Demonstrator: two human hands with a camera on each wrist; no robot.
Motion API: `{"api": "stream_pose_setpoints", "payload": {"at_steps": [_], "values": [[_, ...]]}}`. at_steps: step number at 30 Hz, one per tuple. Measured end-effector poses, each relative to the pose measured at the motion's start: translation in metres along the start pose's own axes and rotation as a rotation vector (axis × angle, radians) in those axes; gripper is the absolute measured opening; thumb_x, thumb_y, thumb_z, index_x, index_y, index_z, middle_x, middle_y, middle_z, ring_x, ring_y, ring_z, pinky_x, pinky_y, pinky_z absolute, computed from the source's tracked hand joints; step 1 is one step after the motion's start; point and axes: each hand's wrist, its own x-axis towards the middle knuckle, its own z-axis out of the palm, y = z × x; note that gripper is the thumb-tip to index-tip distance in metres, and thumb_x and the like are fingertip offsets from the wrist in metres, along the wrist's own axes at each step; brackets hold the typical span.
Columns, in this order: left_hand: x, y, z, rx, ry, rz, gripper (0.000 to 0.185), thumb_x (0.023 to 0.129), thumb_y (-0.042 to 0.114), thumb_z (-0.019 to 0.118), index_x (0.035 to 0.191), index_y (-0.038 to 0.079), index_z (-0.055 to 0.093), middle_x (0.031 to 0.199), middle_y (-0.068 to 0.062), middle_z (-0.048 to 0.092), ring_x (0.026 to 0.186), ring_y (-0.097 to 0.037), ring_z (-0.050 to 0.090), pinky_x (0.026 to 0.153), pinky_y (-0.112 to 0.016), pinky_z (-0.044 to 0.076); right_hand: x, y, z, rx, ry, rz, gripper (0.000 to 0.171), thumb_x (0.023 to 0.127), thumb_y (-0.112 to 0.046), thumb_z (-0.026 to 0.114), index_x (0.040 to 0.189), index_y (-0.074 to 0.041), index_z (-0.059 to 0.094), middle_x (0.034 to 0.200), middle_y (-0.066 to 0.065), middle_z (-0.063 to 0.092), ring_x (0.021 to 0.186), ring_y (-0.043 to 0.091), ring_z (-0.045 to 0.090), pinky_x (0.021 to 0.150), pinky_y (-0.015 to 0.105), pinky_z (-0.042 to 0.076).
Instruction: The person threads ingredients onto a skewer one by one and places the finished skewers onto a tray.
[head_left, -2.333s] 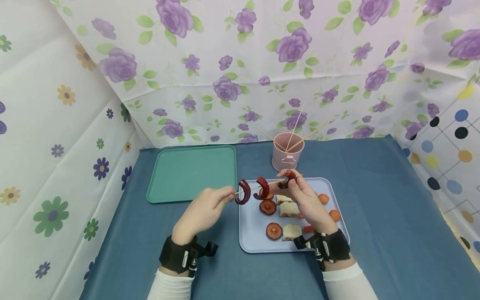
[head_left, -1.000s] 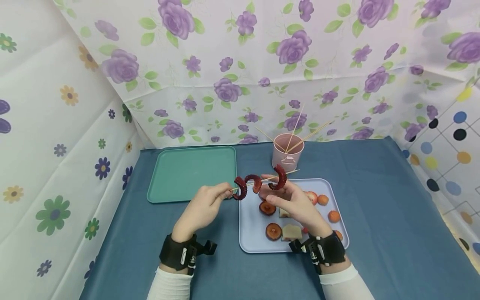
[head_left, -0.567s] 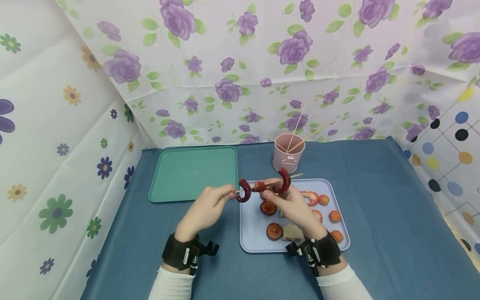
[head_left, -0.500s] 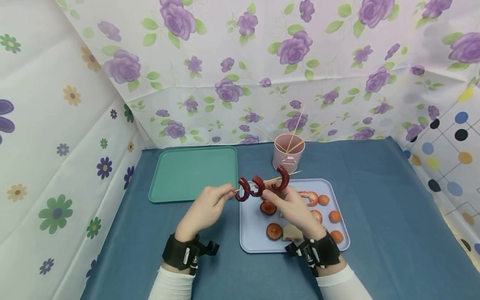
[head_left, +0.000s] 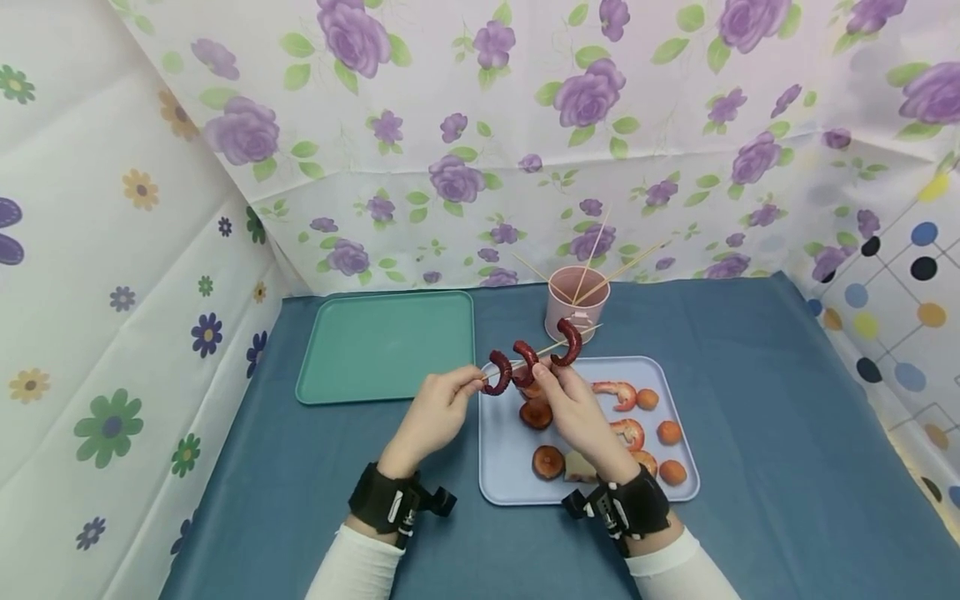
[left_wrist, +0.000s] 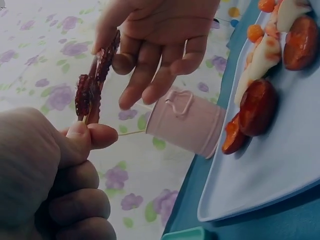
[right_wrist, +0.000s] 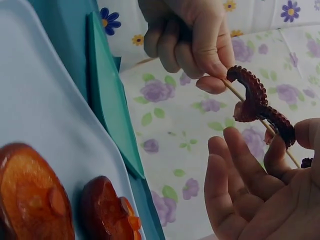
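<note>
Three curled dark red octopus tentacles, the left one (head_left: 498, 372), the middle one (head_left: 527, 362) and the right one (head_left: 570, 343), are threaded on a thin wooden skewer (right_wrist: 233, 91). My left hand (head_left: 431, 417) pinches the skewer's left end between thumb and forefinger, its other fingers curled. My right hand (head_left: 588, 421) pinches the middle tentacle between thumb and forefinger; its other fingers spread loosely in the right wrist view. The skewer slants up to the right, its bare tip beyond the right tentacle. All this is held above the back left part of a pale blue tray (head_left: 498, 483).
On the blue tray lie mushrooms (head_left: 548, 462), shrimp (head_left: 628, 433), orange balls (head_left: 670, 432) and pale blocks (head_left: 579, 467), some hidden by my right hand. A green tray (head_left: 386, 346) is at the back left. Behind the blue tray stands a pink bucket (head_left: 573, 300) holding several skewers.
My right hand has shifted from the right tentacle to the middle one, which sits nearer the left tentacle. My left hand has moved right, and the skewer tilts up more steeply.
</note>
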Motion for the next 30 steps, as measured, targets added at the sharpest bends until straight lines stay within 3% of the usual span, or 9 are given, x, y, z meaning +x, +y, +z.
{"api": "stream_pose_setpoints", "payload": {"at_steps": [4,10,14,17,21,25,27,30], "values": [[0.0,0.001,0.003,-0.023,0.023,-0.02,0.02,0.112,0.014,0.058,0.11,0.012,0.078,0.074,0.004,0.057,0.056,-0.009,0.035,0.057,-0.029,0.034,0.001,-0.001,0.001,-0.029,0.025,-0.021,0.038,0.117,-0.035,0.048,0.125,-0.003,0.064,0.115,0.017,0.067,0.103,0.039,0.058,0.089,0.044,0.047],[-0.001,0.002,0.003,-0.117,0.033,-0.038,0.023,0.113,0.014,0.055,0.109,0.011,0.077,0.088,-0.002,0.068,0.063,-0.013,0.041,0.063,-0.032,0.038,0.001,0.0,-0.001,-0.004,0.007,-0.032,0.039,0.117,-0.035,0.048,0.135,-0.003,0.061,0.121,0.017,0.066,0.104,0.04,0.06,0.085,0.041,0.052],[-0.002,0.001,0.0,-0.196,0.032,-0.071,0.025,0.114,0.013,0.051,0.107,0.008,0.075,0.094,-0.008,0.07,0.072,-0.022,0.048,0.069,-0.036,0.04,0.002,0.0,-0.003,0.036,-0.056,-0.085,0.036,0.118,-0.036,0.043,0.13,-0.006,0.061,0.125,0.013,0.068,0.112,0.036,0.065,0.092,0.048,0.055],[-0.002,-0.004,-0.005,-0.215,0.078,-0.105,0.025,0.115,0.013,0.051,0.111,0.005,0.075,0.099,-0.011,0.071,0.081,-0.031,0.057,0.073,-0.038,0.043,0.002,0.0,-0.003,0.078,-0.079,-0.085,0.038,0.119,-0.038,0.04,0.127,-0.007,0.06,0.128,0.011,0.07,0.119,0.032,0.066,0.097,0.051,0.054],[-0.004,-0.017,-0.021,-0.176,0.205,-0.202,0.027,0.115,0.016,0.051,0.114,0.003,0.074,0.099,-0.011,0.07,0.078,-0.033,0.055,0.074,-0.041,0.044,0.004,0.0,-0.004,0.116,-0.075,-0.07,0.042,0.118,-0.042,0.04,0.126,-0.007,0.061,0.128,0.01,0.071,0.121,0.033,0.066,0.098,0.053,0.054],[-0.012,-0.039,-0.042,-0.069,0.307,-0.343,0.031,0.117,0.021,0.047,0.111,0.003,0.071,0.078,-0.012,0.054,0.06,-0.024,0.036,0.063,-0.04,0.035,0.004,0.001,-0.007,0.094,-0.066,-0.055,0.043,0.117,-0.046,0.041,0.126,-0.011,0.064,0.127,0.007,0.072,0.119,0.029,0.066,0.098,0.053,0.053],[-0.018,-0.053,-0.054,0.007,0.333,-0.41,0.033,0.118,0.022,0.044,0.111,0.002,0.07,0.076,-0.016,0.051,0.058,-0.024,0.036,0.059,-0.04,0.034,0.004,0.001,-0.009,0.077,-0.066,-0.044,0.043,0.117,-0.046,0.041,0.127,-0.012,0.065,0.127,0.006,0.072,0.119,0.031,0.066,0.096,0.051,0.054],[-0.03,-0.073,-0.07,0.106,0.366,-0.507,0.036,0.119,0.021,0.041,0.114,-0.001,0.068,0.089,-0.022,0.062,0.063,-0.03,0.046,0.062,-0.044,0.039,0.003,0.0,-0.01,0.057,-0.07,-0.029,0.042,0.117,-0.045,0.042,0.128,-0.012,0.066,0.127,0.006,0.072,0.117,0.034,0.066,0.093,0.046,0.054]]}}
